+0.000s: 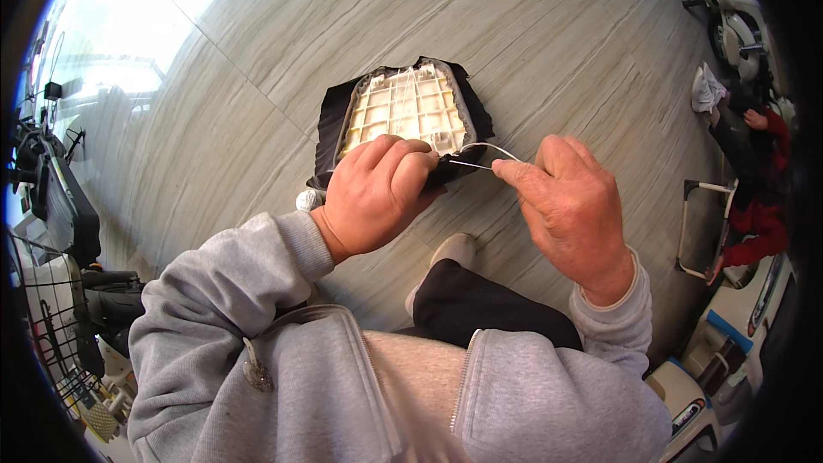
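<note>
An upturned seat pad lies ahead of me, its cream ribbed plastic base (403,107) facing up. Black cover fabric (330,129) sticks out around its rim. My left hand (373,193) is closed on the near edge of that cover, fingers folded over it. To the right, my right hand (570,206) pinches a thin, straight, needle-like rod (471,165) pointing at the same edge. A white cord (493,147) arcs from the seat's near right corner to my right fingers. The rod's tip and the cord's end are hard to make out.
A white rounded thing (309,200) sits beside my left wrist. My shoe (454,250) stands on the wood-patterned floor (549,43). Another person in red (759,227) is at the right, near pale scooter-like vehicles (739,39). A black wire basket (51,326) stands at the left.
</note>
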`<state>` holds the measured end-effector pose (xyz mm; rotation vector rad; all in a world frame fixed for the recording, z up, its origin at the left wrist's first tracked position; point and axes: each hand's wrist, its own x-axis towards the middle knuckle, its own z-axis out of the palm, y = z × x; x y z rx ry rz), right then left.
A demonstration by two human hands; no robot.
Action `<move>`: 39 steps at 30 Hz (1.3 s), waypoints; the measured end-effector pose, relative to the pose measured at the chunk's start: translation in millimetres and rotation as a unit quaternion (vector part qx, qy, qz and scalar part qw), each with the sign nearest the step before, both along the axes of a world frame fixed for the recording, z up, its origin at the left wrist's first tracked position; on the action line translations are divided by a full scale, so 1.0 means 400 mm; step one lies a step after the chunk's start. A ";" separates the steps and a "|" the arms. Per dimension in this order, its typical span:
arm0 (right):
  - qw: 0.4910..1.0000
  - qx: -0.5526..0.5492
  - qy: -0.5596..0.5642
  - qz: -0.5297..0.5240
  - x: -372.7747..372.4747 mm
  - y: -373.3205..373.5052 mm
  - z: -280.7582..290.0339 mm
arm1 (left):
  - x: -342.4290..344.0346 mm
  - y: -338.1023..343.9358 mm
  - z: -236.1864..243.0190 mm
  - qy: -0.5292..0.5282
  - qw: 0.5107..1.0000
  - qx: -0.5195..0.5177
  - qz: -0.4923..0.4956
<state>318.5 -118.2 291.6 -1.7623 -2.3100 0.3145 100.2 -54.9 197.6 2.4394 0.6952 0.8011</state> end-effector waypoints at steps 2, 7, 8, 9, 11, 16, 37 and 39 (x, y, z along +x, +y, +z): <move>1.000 -0.026 0.002 -0.011 -0.006 -0.014 -0.005 | 0.003 -0.002 -0.008 0.014 1.000 0.006 -0.006; 0.981 -0.124 0.128 -0.081 -0.014 -0.059 -0.060 | 0.015 -0.019 -0.063 0.036 0.998 0.039 -0.025; 0.967 -0.154 0.171 -0.112 -0.014 -0.070 -0.083 | 0.018 -0.027 -0.081 0.043 0.998 0.040 -0.026; 0.949 -0.184 0.213 -0.142 -0.012 -0.083 -0.110 | 0.021 -0.035 -0.102 0.051 0.998 0.039 -0.026; 0.901 -0.273 0.270 -0.202 -0.003 -0.103 -0.186 | 0.024 -0.052 -0.154 0.070 0.996 0.040 -0.025; 0.795 -0.342 0.403 -0.298 -0.031 -0.158 -0.455 | 0.033 -0.078 -0.330 0.126 0.991 0.041 -0.026; 0.660 -0.380 0.547 -0.348 -0.035 -0.173 -0.737 | 0.000 -0.071 -0.480 0.160 0.980 -0.120 0.000; 0.674 -0.385 0.536 -0.333 -0.038 -0.176 -0.734 | -0.001 -0.069 -0.477 0.161 0.979 -0.124 -0.002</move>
